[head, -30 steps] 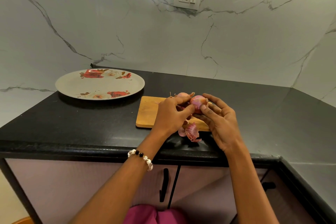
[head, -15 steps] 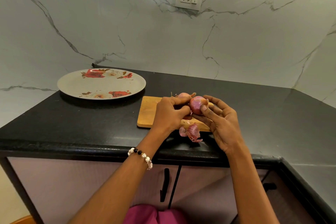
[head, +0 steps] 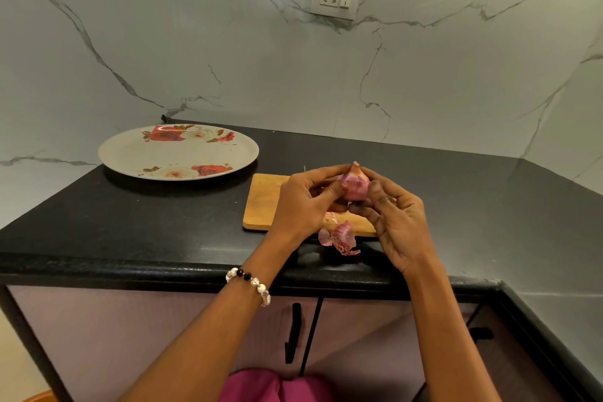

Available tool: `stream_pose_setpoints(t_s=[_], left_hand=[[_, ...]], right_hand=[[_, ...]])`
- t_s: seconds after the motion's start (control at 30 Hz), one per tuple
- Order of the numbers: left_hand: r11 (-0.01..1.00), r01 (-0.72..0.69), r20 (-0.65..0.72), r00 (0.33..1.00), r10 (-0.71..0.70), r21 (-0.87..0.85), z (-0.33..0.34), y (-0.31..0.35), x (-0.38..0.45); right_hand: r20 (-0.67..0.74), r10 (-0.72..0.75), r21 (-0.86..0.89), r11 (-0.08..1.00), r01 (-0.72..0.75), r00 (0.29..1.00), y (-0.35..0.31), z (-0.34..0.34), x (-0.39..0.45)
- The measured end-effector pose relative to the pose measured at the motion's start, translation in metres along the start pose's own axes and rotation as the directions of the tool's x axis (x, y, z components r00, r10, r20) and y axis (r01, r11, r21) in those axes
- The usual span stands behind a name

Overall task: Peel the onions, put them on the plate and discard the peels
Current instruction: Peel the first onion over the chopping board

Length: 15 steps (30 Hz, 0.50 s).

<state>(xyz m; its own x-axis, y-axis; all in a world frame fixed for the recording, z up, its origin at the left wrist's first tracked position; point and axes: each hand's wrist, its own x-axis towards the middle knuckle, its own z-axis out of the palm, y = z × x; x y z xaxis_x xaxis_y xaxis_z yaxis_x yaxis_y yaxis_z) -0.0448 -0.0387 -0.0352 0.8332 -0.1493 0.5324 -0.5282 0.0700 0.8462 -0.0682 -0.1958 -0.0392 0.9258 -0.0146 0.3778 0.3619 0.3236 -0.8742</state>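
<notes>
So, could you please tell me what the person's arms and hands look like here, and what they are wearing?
Both forearms are bare, with no sleeves or gloves in view. The left hand has a beaded bracelet at the wrist, made of round whitish, pearl-like beads with one black bead among them. The right hand and its wrist show no bracelet or watch. I can make out no rings on either hand.

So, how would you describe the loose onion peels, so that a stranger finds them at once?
Find the black counter, then the wooden cutting board on it. The onion peels lie at its near edge, below the hands. Unlike the onion held above, they are thin, curled pink scraps.
</notes>
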Motion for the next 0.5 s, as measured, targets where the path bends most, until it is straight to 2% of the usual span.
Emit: stream_pose_setpoints(t_s=[0.07, 0.2, 0.5], left_hand=[[1.0, -0.002, -0.045, 0.999, 0.002, 0.005, -0.0004, -0.0001, 0.0001], [0.973, -0.109, -0.115, 0.984, 0.134, 0.204, -0.0015, -0.0027, 0.0006], [0.969, -0.143, -0.069, 0.985, 0.16, 0.202, -0.0003, -0.0035, -0.0006]], right_hand=[[0.036, -0.011, -0.065, 0.998, 0.014, 0.999, 0.002, -0.0024, -0.0003], [0.025, -0.058, -0.218, 0.974, 0.062, 0.998, 0.0061, -0.0032, 0.0015], [0.018, -0.092, -0.283, 0.955, 0.093, 0.996, 0.0074, -0.0033, 0.0009]])
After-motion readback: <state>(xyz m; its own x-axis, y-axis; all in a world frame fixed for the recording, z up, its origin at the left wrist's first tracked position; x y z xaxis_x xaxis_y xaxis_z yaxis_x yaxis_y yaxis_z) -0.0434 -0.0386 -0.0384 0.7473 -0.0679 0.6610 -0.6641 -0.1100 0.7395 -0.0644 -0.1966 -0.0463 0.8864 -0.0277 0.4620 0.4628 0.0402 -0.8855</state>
